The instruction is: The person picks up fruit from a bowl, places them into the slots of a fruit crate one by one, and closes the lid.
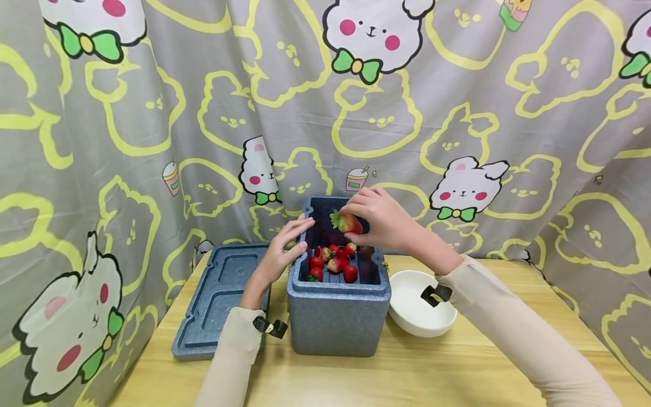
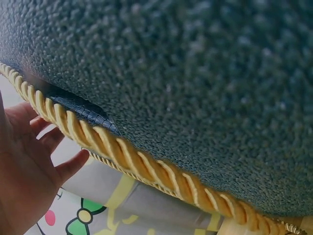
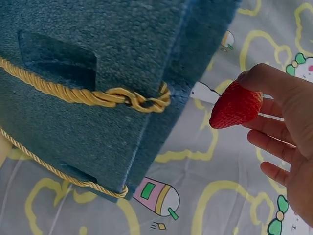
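Observation:
My right hand (image 1: 378, 219) pinches a large red strawberry (image 1: 348, 222) with green leaves above the open grey-blue foam box (image 1: 339, 322). In the right wrist view, the strawberry (image 3: 237, 105) is between thumb and fingers, with the box's side beyond it. Several smaller strawberries (image 1: 337, 264) lie on the ribbed floor inside the box. My left hand (image 1: 281, 249) rests at the box's left rim, fingers extended. A twisted gold rope (image 2: 142, 161) runs along the box's side in the left wrist view, with the left hand (image 2: 29, 171) beside it.
The box's lid (image 1: 213, 305) lies on the wooden table (image 1: 432, 373) to the left. A white bowl (image 1: 423, 316) stands close at the box's right, partly beneath my right forearm. A patterned grey curtain (image 1: 305, 124) hangs behind and around the table.

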The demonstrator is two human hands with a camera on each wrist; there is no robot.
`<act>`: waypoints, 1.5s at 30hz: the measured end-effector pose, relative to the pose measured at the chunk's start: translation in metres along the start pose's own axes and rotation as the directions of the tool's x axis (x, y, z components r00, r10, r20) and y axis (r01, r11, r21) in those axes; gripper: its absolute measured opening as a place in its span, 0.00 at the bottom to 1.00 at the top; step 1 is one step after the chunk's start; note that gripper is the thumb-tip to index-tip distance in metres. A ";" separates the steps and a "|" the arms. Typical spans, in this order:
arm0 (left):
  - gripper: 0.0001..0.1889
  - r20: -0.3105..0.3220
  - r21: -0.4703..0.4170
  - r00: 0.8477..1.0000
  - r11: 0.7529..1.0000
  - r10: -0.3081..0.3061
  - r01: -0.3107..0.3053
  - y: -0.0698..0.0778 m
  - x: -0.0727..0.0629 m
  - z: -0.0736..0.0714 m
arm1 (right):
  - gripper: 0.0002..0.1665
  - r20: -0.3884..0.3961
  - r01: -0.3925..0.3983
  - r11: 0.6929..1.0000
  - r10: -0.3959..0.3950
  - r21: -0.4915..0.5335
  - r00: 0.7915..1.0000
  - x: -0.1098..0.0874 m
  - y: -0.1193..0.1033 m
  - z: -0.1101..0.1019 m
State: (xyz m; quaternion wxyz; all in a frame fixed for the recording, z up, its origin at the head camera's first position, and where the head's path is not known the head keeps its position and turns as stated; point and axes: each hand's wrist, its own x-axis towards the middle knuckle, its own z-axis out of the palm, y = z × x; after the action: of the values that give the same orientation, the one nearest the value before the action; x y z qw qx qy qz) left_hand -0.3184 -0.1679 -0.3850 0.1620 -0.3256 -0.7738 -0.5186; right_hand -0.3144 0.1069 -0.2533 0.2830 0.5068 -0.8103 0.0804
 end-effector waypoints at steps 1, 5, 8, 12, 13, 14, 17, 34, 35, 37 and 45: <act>0.27 0.000 0.002 1.000 1.000 -0.002 0.002 0.000 0.000 0.000 | 0.20 0.005 0.010 1.000 -0.010 -0.002 1.000 0.001 0.000 0.002; 0.27 -0.001 0.003 1.000 1.000 -0.004 0.004 -0.002 0.000 0.000 | 0.20 0.006 0.049 0.999 -0.049 -0.010 0.999 0.002 0.000 0.009; 0.27 0.000 0.006 1.000 1.000 -0.003 0.003 -0.002 0.001 0.000 | 0.19 0.006 0.064 0.998 -0.063 -0.016 0.998 0.002 0.000 0.013; 0.27 0.003 0.008 1.000 1.000 -0.002 0.002 -0.002 0.001 0.000 | 0.19 0.027 0.056 0.998 -0.056 -0.020 0.998 0.002 0.000 0.017; 0.27 0.004 0.009 1.000 1.000 -0.002 0.002 -0.002 0.001 0.000 | 0.19 0.033 0.051 0.999 -0.051 -0.019 0.998 0.002 0.000 0.018; 0.27 0.004 0.009 1.000 1.000 0.000 0.000 -0.002 0.001 0.000 | 0.20 0.039 0.045 0.999 -0.044 -0.021 0.998 0.002 0.000 0.018; 0.27 0.003 0.005 1.000 1.000 0.008 -0.008 0.000 0.002 -0.001 | 0.21 0.056 0.027 0.999 -0.026 -0.030 0.998 0.002 0.000 0.018; 0.26 0.002 0.007 1.000 1.000 0.008 -0.008 -0.003 0.003 -0.001 | 0.20 0.049 0.012 0.999 -0.010 -0.034 0.999 -0.003 0.001 0.015; 0.26 0.003 0.006 1.000 1.000 0.005 -0.005 -0.003 0.003 0.000 | 0.20 0.049 0.010 0.999 -0.008 -0.034 0.999 -0.003 0.001 0.014; 0.26 0.006 0.002 1.000 1.000 0.003 -0.003 -0.002 0.003 0.000 | 0.20 0.049 0.006 0.999 -0.004 -0.033 0.999 -0.003 0.000 0.013; 0.26 0.004 -0.003 1.000 1.000 -0.001 0.001 -0.002 0.000 0.000 | 0.21 0.052 -0.011 1.000 0.012 -0.020 0.999 -0.002 -0.005 0.009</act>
State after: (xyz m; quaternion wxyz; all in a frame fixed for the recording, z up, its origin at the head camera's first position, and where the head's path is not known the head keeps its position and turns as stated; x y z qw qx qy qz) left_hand -0.3199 -0.1683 -0.3860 0.1598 -0.3264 -0.7735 -0.5192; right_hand -0.3134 0.1022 -0.2628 0.2664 0.5014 -0.8209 0.0607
